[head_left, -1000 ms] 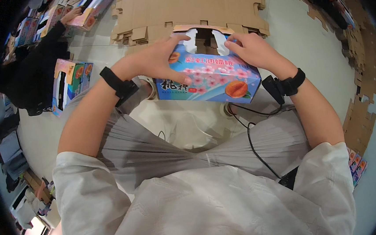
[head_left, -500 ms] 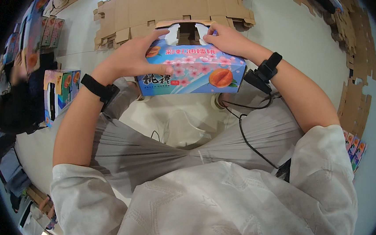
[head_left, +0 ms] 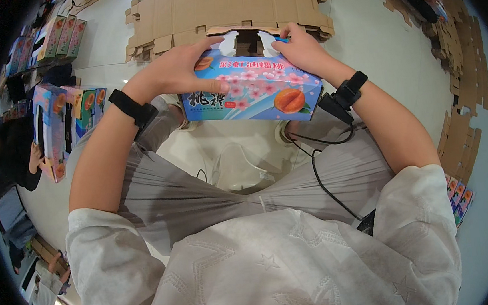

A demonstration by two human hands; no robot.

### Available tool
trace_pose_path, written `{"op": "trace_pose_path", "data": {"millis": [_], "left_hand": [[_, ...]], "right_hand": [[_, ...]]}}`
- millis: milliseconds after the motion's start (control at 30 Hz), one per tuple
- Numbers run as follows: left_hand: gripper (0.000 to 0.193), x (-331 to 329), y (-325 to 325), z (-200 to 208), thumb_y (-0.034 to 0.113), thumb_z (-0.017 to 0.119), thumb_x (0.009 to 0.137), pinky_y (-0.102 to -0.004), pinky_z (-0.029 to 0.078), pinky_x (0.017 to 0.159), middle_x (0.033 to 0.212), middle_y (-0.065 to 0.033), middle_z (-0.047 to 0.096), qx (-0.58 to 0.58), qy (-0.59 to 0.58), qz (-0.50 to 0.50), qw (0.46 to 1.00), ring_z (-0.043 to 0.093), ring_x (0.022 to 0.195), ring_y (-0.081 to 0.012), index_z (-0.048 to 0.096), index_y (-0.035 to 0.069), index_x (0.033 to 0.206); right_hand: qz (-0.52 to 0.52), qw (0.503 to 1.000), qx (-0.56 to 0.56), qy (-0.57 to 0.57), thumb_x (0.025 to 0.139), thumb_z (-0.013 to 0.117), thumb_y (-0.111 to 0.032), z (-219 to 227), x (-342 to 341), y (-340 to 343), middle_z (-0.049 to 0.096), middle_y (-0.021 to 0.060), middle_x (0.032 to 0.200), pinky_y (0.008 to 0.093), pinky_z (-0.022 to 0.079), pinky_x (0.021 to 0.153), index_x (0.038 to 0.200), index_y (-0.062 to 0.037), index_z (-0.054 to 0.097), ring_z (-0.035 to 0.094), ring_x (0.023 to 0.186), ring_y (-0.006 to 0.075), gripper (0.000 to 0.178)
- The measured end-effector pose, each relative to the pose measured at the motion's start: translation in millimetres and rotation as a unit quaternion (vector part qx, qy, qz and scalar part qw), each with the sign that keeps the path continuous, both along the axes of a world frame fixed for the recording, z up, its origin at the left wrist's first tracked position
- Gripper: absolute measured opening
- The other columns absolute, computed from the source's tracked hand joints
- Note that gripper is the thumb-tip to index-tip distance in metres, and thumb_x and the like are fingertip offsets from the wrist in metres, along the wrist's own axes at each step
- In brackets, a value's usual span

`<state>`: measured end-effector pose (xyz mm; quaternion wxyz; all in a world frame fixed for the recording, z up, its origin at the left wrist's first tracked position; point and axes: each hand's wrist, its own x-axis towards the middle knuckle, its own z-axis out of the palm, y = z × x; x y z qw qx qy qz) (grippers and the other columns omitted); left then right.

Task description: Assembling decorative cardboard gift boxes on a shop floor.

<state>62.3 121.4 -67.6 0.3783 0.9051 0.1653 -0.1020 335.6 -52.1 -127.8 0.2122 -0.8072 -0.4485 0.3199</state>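
Note:
A blue and pink printed cardboard gift box (head_left: 257, 102), with a peach and blossoms on its front, is held above my lower legs. Its top has an opening with white flap pieces showing and a dark gap between them. My left hand (head_left: 183, 71) is closed round the box's left part, thumb along the front panel and fingers over the top. With bent fingers, my right hand (head_left: 301, 47) grips the top right edge beside a white flap. The fingertips of both hands are partly hidden behind the top edges.
Flattened brown cardboard (head_left: 226, 5) lies on the floor beyond the box, and more cardboard (head_left: 466, 60) is at right. At left a co-worker's hand (head_left: 35, 157) touches another gift box (head_left: 53, 130). Several boxes (head_left: 63, 37) stand far left. A black cable (head_left: 329, 183) hangs over my right leg.
My hands and the box have shifted very slightly right, with the same grip. At left, the co-worker's box has come down beside the standing one.

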Motion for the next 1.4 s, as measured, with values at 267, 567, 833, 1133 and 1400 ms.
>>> {"op": "trace_pose_path", "data": {"millis": [267,567,833,1133,1400], "left_hand": [[0.118,0,0,-4,0.076,0.083,0.072,-0.0437,0.055,0.101,0.126,-0.0295,0.070,-0.005,-0.014,-0.010,1.000,0.071,0.117,-0.0398,0.046,0.004,0.158],[0.119,1,2,-6,0.078,0.082,0.071,-0.0438,0.055,0.098,0.118,-0.0280,0.072,-0.001,-0.003,-0.012,1.000,0.071,0.112,-0.0395,0.046,0.005,0.158],[0.118,2,2,-4,0.078,0.082,0.071,-0.0437,0.056,0.098,0.118,-0.0279,0.072,0.012,0.005,-0.017,1.000,0.072,0.112,-0.0397,0.047,0.004,0.157],[0.123,0,-2,-5,0.076,0.084,0.070,-0.0426,0.052,0.107,0.140,-0.0289,0.063,-0.044,0.001,0.012,0.999,0.066,0.128,-0.0381,0.043,0.002,0.160],[0.094,1,-1,-4,0.071,0.070,0.092,-0.0429,0.047,0.113,0.142,-0.0276,0.063,-0.017,0.035,0.016,0.999,0.059,0.138,-0.0363,0.049,0.006,0.157]], "right_hand": [[0.011,0.999,-0.042,-0.019,0.093,0.067,-0.039,7,-1,3,0.072,0.0256,0.117,0.0486,0.054,0.096,0.132,-0.0017,0.056,0.071,0.110,0.0421,0.055],[0.001,1.000,-0.012,-0.028,0.093,0.068,-0.038,6,-2,3,0.072,0.0283,0.113,0.0493,0.054,0.095,0.131,0.0020,0.053,0.071,0.108,0.0449,0.056],[0.043,0.997,0.009,-0.057,0.096,0.072,-0.038,-3,4,4,0.074,0.0202,0.096,0.0410,0.055,0.080,0.117,0.0006,0.063,0.071,0.087,0.0314,0.045],[0.122,0.991,-0.047,0.007,0.105,0.063,-0.045,33,14,-7,0.076,0.0165,0.106,0.0398,0.055,0.086,0.124,-0.0010,0.071,0.071,0.094,0.0272,0.048],[0.234,0.939,0.195,-0.160,0.104,0.060,-0.049,67,-59,-40,0.076,0.0189,0.101,0.0467,0.057,0.080,0.115,-0.0012,0.072,0.072,0.093,0.0371,0.050]]}}
